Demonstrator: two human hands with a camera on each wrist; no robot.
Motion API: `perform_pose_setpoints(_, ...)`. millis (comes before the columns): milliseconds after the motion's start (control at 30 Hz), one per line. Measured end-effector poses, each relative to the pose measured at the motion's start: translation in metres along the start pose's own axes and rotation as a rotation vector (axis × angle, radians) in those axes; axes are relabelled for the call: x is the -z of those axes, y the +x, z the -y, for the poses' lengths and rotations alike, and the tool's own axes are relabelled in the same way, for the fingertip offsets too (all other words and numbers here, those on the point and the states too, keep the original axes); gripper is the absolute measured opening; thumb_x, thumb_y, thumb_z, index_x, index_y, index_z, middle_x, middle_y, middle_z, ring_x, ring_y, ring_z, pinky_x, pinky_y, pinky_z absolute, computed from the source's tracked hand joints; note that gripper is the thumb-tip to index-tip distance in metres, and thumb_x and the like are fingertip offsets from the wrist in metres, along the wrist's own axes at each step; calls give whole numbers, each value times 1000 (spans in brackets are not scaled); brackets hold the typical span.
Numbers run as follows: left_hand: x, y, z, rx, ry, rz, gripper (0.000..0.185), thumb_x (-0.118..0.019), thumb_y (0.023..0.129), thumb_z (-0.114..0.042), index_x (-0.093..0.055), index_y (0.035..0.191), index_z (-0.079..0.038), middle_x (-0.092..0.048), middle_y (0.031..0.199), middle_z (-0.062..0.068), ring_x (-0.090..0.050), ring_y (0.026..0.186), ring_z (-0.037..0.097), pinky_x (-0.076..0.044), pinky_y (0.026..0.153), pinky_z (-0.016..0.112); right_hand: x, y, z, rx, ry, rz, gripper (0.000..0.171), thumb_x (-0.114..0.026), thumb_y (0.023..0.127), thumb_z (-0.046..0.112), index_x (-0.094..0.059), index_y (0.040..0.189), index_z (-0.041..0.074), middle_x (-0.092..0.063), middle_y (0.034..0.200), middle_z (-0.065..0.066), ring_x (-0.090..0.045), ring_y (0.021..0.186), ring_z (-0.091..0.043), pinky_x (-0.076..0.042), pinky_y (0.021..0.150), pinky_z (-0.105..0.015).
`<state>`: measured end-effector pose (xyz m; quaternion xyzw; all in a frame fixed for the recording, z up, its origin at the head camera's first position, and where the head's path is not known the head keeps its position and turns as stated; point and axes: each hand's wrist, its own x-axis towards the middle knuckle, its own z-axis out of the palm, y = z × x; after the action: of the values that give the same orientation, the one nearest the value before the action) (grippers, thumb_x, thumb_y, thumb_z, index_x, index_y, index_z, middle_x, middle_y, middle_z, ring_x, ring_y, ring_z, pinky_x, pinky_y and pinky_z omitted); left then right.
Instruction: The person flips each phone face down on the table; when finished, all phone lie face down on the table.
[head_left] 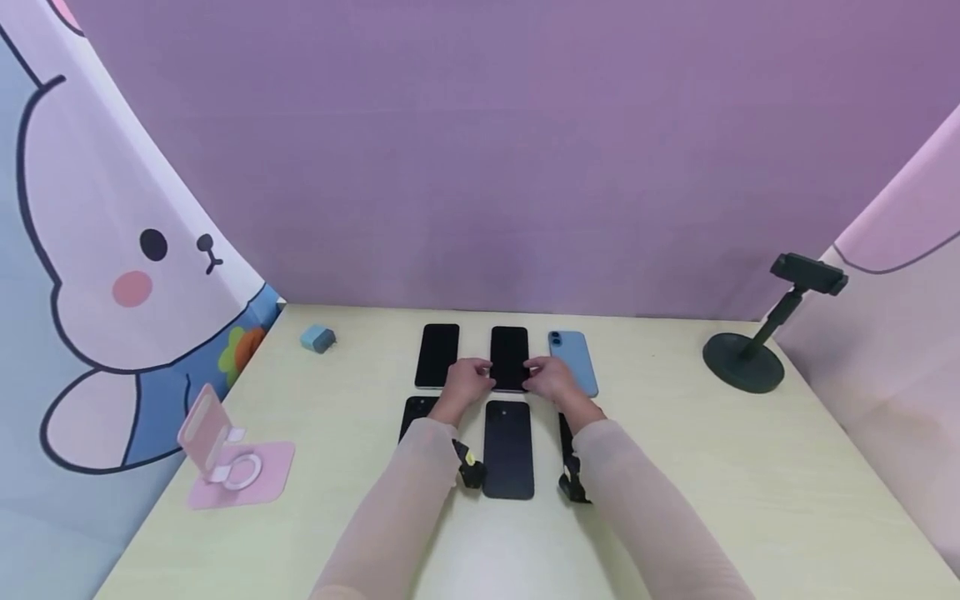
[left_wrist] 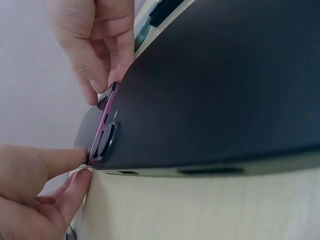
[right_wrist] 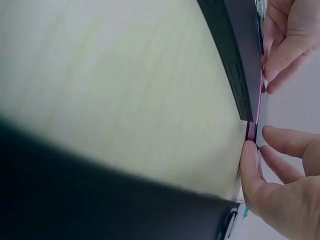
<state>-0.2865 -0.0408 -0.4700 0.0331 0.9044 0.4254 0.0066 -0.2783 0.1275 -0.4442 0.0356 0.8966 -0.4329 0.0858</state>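
Two rows of smartphones lie on the table. A black-screened smartphone [head_left: 510, 357] with a pink edge [left_wrist: 106, 120] is in the middle of the back row. My left hand [head_left: 467, 380] pinches its near left corner between thumb and finger. At the near right corner, my right hand [head_left: 553, 380] holds the same phone by its edge with its fingertips. Beside my left hand lies another black-screened phone [head_left: 438, 354]; a light blue phone [head_left: 573, 357] lies face down, partly under my right hand. Just in front is a dark phone [head_left: 508, 454], camera side up, large in the left wrist view.
Two more dark phones, one [head_left: 417, 408] at front left and one [head_left: 566, 433] at front right, are partly hidden by my forearms. A pink folding stand [head_left: 225, 458] and a blue block [head_left: 318, 338] stand left. A black round-based stand [head_left: 744, 363] is right.
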Motion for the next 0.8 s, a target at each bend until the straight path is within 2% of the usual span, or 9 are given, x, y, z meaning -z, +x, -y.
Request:
perform_pose_setpoints(167, -2, -1, -1, -19, 13, -12, 30, -74, 82, -4, -72, 112, -1, -70, 95, 9, -64, 92, 24, -51, 82, 34, -1, -2, 4, -18, 2, -9, 41, -65, 85, -3, -62, 126, -3, -62, 118, -22, -57, 108, -33, -50, 84, -38)
perform_pose_setpoints(300, -2, -2, -4, -28, 40, -15, 29, -73, 81, -2, -73, 110, -2, -67, 89, 6, -61, 86, 23, -51, 78, 33, -3, -2, 7, -35, 12, -30, 42, -63, 82, -6, -63, 125, -3, -63, 116, -20, -57, 100, -30, -49, 75, -34)
perform_pose_setpoints(533, -3, 0, -6, -8, 44, -19, 27, -73, 81, -1, -74, 108, -3, -66, 88, 6, -61, 86, 23, -50, 80, 34, -2, 0, 7, -42, 70, -32, 44, -64, 81, -7, -63, 125, -2, -59, 121, -22, -54, 98, -28, -46, 73, -31)
perform_pose_setpoints(700, -4, 0, -6, -6, 35, 1, 27, -72, 82, -2, -73, 109, -2, -66, 90, 7, -61, 88, 23, -50, 81, 35, -3, 1, 6, -49, 112, -28, 44, -63, 82, -9, -63, 125, -2, -61, 109, -20, -51, 81, -24, -42, 62, -27)
perform_pose_setpoints(800, -3, 0, -5, -4, 27, 6, 27, -72, 83, -2, -73, 110, -1, -68, 93, 8, -62, 91, 24, -50, 83, 36, -2, 1, 6, -35, 133, -31, 44, -62, 82, -10, -63, 126, -2, -61, 107, -20, -54, 82, -24, -42, 61, -26)
